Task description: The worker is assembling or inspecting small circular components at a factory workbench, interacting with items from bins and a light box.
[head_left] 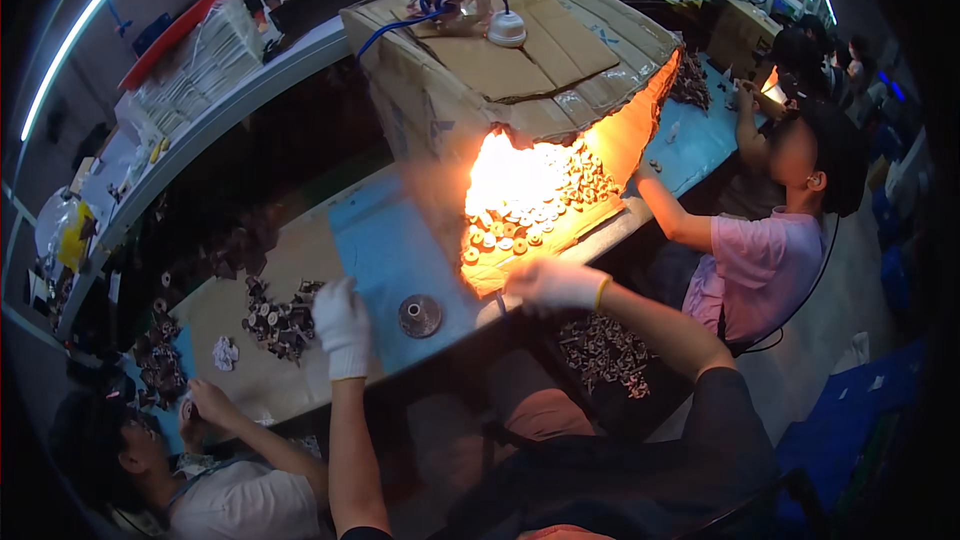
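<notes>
Firstly, a bench bore a cardboard box, lit inside; heaped dark parts lay left. Gloved left hand, beside the heap, and gloved right hand, blurred by the box mouth, were apart; grips indeterminable. Round disc: between them. Small round parts: inside box.

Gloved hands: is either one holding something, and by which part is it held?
It cannot be told: the left hand, beside the dark parts, hides its palm, and the right hand, by the lit box, is blurred.
</notes>
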`<state>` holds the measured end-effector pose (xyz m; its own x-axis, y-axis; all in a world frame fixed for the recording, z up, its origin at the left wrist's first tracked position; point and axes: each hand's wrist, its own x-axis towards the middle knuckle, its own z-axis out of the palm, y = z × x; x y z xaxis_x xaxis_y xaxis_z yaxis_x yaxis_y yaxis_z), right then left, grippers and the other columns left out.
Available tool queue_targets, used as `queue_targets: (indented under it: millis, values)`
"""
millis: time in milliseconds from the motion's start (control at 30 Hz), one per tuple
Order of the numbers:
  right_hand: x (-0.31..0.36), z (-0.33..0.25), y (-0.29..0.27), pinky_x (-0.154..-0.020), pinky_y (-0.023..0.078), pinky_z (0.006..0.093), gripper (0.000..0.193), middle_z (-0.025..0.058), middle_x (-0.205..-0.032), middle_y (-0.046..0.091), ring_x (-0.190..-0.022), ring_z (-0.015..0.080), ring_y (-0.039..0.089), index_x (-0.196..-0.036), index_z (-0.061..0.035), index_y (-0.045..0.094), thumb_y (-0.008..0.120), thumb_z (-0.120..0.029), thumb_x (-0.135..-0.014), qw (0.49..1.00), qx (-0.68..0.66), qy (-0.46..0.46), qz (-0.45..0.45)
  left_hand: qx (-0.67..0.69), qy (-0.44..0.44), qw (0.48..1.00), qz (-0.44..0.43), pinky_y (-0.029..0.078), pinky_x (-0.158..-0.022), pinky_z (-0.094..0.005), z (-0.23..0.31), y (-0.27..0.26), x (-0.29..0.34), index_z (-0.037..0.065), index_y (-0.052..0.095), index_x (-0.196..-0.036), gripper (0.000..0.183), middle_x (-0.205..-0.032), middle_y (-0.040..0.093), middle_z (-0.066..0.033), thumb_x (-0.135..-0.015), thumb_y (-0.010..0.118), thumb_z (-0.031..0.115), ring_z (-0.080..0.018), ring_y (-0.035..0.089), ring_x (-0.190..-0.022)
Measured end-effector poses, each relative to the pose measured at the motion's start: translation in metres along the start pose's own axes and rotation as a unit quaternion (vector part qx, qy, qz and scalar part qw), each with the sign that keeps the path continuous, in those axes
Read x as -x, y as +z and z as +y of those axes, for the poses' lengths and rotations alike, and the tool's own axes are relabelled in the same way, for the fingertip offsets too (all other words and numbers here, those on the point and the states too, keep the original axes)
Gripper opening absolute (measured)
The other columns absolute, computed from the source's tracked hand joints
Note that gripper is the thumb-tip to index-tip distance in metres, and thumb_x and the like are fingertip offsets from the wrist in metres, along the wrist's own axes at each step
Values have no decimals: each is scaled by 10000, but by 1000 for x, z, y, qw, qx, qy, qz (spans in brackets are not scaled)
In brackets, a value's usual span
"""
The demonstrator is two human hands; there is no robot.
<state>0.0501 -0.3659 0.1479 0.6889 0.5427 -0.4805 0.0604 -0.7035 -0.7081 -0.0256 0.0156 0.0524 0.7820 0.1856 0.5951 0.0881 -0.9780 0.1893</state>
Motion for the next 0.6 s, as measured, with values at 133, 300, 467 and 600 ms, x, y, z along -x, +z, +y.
queue_targets:
  millis: [133,300,467,600]
  values:
    - [-110,62,-62,-608,562,362,322,87,-814,767,-649,181,699,-1197,-72,744,626,-337,-1057,940,98,-81,315,34,-38,997,-52,490,-1008,-530,9,45,20,82,736,-1159,224,-1245,691,-170,-953,670,143,-388,621,-1221]
    - [-213,96,-121,-629,565,424,336,110,-843,772,-657,256,712,-1240,-56,730,594,-302,-1055,891,352,-10,284,16,-33,998,-41,472,-1038,-544,13,58,16,62,715,-1190,256,-1305,673,-185,-951,658,131,-405,614,-1242]
    - [-250,103,-108,-643,562,401,282,88,-845,764,-679,225,704,-1175,-57,743,611,-267,-1041,911,306,25,275,-12,-66,997,-37,455,-1081,-547,14,50,15,22,666,-1301,381,-1434,607,-239,-943,666,151,-443,584,-1291]
    - [-256,112,-108,-654,559,383,242,70,-847,757,-697,199,697,-1123,-57,754,625,-239,-1029,914,282,18,291,-47,-155,986,-31,422,-1132,-538,19,50,12,10,635,-1360,475,-1527,531,-258,-934,686,214,-453,524,-1370]
